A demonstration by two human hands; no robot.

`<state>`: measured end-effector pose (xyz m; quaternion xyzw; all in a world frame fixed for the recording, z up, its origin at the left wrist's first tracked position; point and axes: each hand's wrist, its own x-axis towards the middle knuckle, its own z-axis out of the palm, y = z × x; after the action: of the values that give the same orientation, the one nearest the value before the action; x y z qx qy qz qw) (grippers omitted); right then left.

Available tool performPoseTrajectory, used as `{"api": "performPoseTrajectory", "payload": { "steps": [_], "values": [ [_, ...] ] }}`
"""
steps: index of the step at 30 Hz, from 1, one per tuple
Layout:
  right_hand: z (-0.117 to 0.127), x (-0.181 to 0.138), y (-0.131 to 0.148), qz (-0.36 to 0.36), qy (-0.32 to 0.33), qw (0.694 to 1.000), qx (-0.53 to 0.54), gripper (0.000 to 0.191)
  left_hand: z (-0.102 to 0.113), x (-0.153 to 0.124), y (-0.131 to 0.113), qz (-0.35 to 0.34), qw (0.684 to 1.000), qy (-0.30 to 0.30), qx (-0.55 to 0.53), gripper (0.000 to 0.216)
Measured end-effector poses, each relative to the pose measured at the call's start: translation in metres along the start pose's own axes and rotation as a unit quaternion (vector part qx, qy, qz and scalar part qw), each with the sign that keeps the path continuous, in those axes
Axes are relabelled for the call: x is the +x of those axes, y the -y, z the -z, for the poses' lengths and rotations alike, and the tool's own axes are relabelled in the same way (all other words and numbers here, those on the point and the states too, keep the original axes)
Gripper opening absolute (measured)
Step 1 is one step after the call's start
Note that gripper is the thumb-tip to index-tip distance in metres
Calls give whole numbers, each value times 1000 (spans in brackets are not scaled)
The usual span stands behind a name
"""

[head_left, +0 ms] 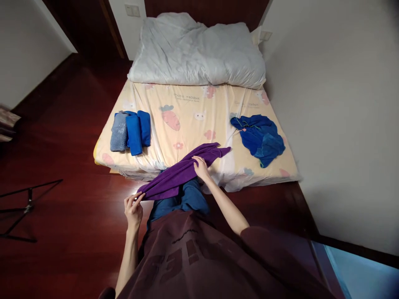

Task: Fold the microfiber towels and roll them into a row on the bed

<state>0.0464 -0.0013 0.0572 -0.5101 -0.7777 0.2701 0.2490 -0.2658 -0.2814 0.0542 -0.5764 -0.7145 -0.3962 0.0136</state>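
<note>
A purple towel (174, 174) stretches slantwise in front of me, loosely gathered along its length. My left hand (134, 209) pinches its near left end, out past the bed's front edge. Farther up, my right hand (201, 168) grips the same towel near its right part, thumb and fingers closed on the cloth. The towel's far right end lies on the bed sheet (190, 120). On the bed's left side sit rolled or folded towels, a grey-blue one (119, 132) beside bright blue ones (134, 135). A crumpled blue cloth (262, 139) with greenish edging lies at the right.
A pale blue quilt (199, 54) is bunched at the head of the bed. A wall (336, 104) runs close along the right side. Dark tripod-like legs (28, 207) stand on the reddish floor (71, 249) at left.
</note>
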Motion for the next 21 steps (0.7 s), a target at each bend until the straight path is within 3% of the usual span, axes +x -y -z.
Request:
{"api": "performPoseTrajectory", "payload": {
  "steps": [3, 7, 9, 12, 16, 18, 21],
  "values": [
    [-12, 22, 12, 27, 109, 988, -110, 37, 2, -15, 7, 13, 993, 110, -31, 45],
    [-28, 30, 22, 25, 147, 977, -151, 22, -3, -27, 6, 27, 971, 228, -72, 46],
    [-29, 28, 27, 26, 150, 975, -161, 15, -4, -29, 3, 33, 969, 234, -78, 46],
    [-19, 16, 38, 48, 149, 974, -161, 11, -3, -21, -8, 39, 978, 184, -85, 44],
    [3, -19, 65, 165, 165, 967, -100, 10, -3, 17, -36, 14, 986, 116, -116, 40],
    [11, -40, 81, 206, 189, 958, -63, 10, -8, 42, -55, -27, 980, 141, -139, 46],
    [18, -68, 101, 217, 216, 952, -21, 11, -17, 74, -82, -108, 950, 234, -177, 51]
  ]
}}
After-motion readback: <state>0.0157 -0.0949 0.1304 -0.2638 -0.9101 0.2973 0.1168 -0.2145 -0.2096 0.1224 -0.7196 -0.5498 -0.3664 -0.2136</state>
